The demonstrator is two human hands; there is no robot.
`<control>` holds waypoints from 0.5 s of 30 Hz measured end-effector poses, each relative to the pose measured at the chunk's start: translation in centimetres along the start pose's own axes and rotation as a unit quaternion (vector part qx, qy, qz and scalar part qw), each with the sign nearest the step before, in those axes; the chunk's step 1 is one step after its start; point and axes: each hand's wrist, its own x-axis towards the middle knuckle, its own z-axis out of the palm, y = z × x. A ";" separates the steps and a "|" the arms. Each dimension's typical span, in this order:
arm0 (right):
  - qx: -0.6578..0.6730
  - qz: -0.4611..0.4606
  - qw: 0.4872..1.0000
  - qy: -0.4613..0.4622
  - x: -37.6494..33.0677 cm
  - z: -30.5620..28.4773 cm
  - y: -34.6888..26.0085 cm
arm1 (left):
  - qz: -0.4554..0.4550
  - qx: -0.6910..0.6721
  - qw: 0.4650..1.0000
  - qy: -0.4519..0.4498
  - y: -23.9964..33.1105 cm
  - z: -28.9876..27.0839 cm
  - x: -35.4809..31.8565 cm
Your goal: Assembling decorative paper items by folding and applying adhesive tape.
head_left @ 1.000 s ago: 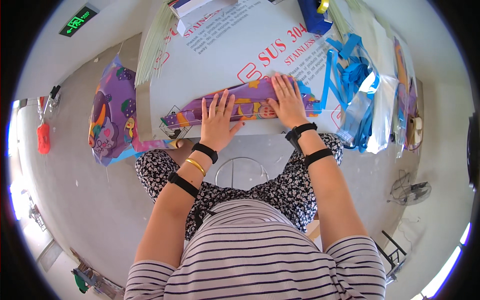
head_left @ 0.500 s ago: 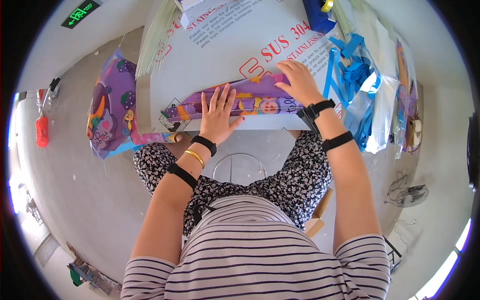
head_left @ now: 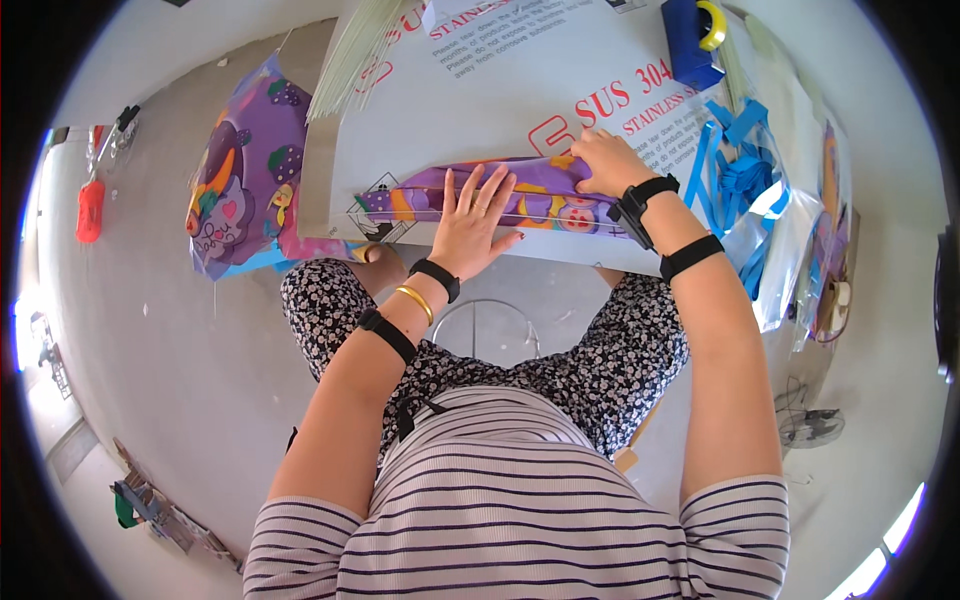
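The left hand [head_left: 470, 215] lies flat and open, fingers spread, pressing on a folded purple cartoon bag [head_left: 480, 195]. The right hand [head_left: 600, 160] has its fingers curled on the bag's other end, pinching the edge. The bag lies long and flat near the front edge of the white bench [head_left: 480, 80]. Blue ribbons [head_left: 735, 165] lie just to the right. A blue tape holder [head_left: 690, 40] sits farther back.

left hand [head_left: 470, 215] flat on purple folded bag [head_left: 520, 195] | right hand [head_left: 600, 160] grips bag's far end | bag lies on white table [head_left: 480, 90] | blue straps [head_left: 735, 165] just right
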 end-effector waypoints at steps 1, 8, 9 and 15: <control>0.007 -0.005 1.000 -0.001 -0.1 0.1 -0.2 | 0.014 -0.017 1.000 0.015 -0.1 0.0 -0.1; 0.021 -0.017 0.996 0.088 -2.1 0.9 -1.7 | 0.063 -0.089 0.992 0.055 -1.5 0.4 -1.1; 0.020 -0.018 0.996 0.089 -2.4 1.0 -2.1 | 0.061 -0.083 0.994 0.047 -1.3 0.3 -1.3; -0.157 -0.050 0.961 0.221 -4.7 3.7 -4.4 | 0.063 -0.092 0.992 0.052 -1.1 -0.7 -2.1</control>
